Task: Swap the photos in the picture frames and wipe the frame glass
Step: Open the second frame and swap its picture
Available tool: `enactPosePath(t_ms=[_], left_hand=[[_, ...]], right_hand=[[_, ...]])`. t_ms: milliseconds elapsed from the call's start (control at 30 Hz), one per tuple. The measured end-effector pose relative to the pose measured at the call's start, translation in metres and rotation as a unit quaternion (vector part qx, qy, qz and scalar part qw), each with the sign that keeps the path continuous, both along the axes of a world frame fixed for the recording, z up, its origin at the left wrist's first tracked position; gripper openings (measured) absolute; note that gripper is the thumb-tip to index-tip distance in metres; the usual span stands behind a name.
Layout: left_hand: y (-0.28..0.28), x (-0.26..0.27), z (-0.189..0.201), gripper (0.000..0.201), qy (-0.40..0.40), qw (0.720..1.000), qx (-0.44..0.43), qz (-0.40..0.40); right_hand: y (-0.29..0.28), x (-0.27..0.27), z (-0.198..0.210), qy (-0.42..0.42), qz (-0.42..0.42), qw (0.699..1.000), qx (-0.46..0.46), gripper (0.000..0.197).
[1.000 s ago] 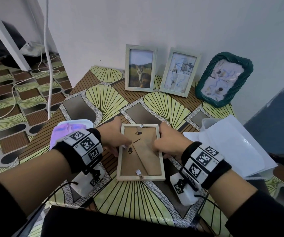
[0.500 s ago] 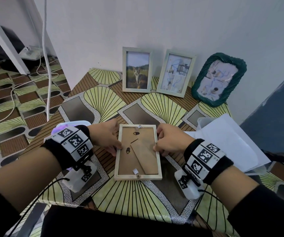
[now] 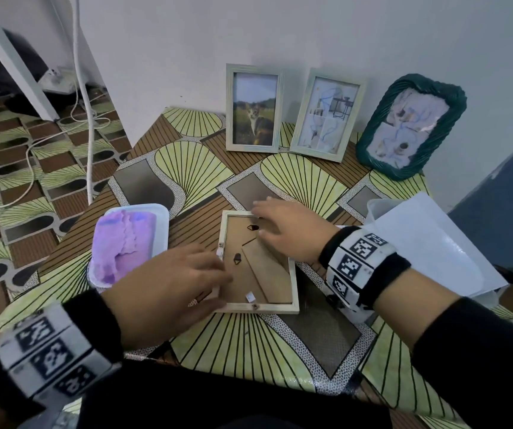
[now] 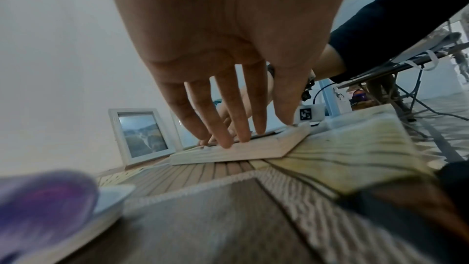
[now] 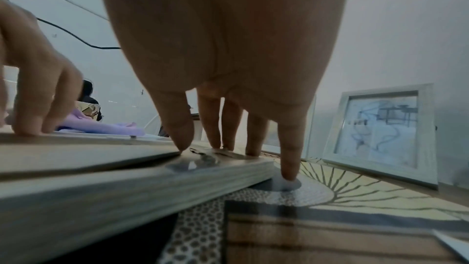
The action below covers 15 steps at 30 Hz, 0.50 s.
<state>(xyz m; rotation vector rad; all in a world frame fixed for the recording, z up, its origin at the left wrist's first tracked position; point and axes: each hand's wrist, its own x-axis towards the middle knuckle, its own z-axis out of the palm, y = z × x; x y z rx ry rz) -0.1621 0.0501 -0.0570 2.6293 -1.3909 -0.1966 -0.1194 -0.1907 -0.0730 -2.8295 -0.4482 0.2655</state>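
A pale wooden picture frame point(image 3: 293, 283) lies face down in the middle of the table, its brown backing board point(image 3: 267, 274) and folded stand facing up. My left hand point(image 3: 208, 274) has straight fingers point(image 4: 225, 138) resting on the frame's point(image 4: 241, 154) left rail. My right hand point(image 3: 275, 226) lies spread over the upper right of the backing. Its fingertips point(image 5: 182, 138) press on the board by the far rail of the frame point(image 5: 127, 178), and the little finger touches the table. Three more frames stand against the wall: a cat photo point(image 3: 253, 108), a sketch print point(image 3: 326, 114) and a green woven frame point(image 3: 409, 126).
A white tray point(image 3: 162, 230) holding a purple cloth point(image 3: 125, 243) sits just left of the frame. A white plastic bag with paper point(image 3: 428, 246) lies to the right. The table's front edge is close to my body, and cables run over the floor at left.
Both hands have let go of the frame's side rails. The left now lies flat on the left rail, and the right has moved up onto the top of the backing.
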Motion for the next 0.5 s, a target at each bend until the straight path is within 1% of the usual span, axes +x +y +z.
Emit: enactPosePath(t_ms=[67,133,233,333,400,433,500], left_hand=[[0.006,-0.005,-0.001,0.029,0.004,0.999,0.033,-0.010],[0.012,-0.004,-0.001,0.031,0.011,0.999,0.036,-0.002],[0.021,0.004,-0.003,0.042,0.003,0.999,0.051,0.019],[0.026,0.016,-0.006,0.064,-0.016,0.994,0.096,0.058],[0.026,0.024,-0.012,0.080,-0.020,0.990,0.124,0.066],[0.023,0.028,-0.014,0.084,-0.021,0.989,0.127,0.070],[0.015,0.035,-0.019,0.081,-0.023,0.989,0.121,0.084]], right_hand=[[0.000,0.002,-0.003,0.020,0.006,0.999,-0.030,0.047],[-0.001,0.000,-0.002,0.020,0.004,0.998,-0.059,0.047],[-0.004,-0.008,0.001,-0.005,-0.021,0.996,-0.090,0.040],[-0.010,-0.020,0.004,-0.020,-0.061,0.994,-0.089,0.032],[-0.016,-0.029,0.003,-0.020,-0.083,0.994,-0.074,0.029],[-0.018,-0.034,0.002,-0.022,-0.094,0.993,-0.063,0.026],[-0.023,-0.046,0.000,-0.029,-0.122,0.991,-0.042,0.023]])
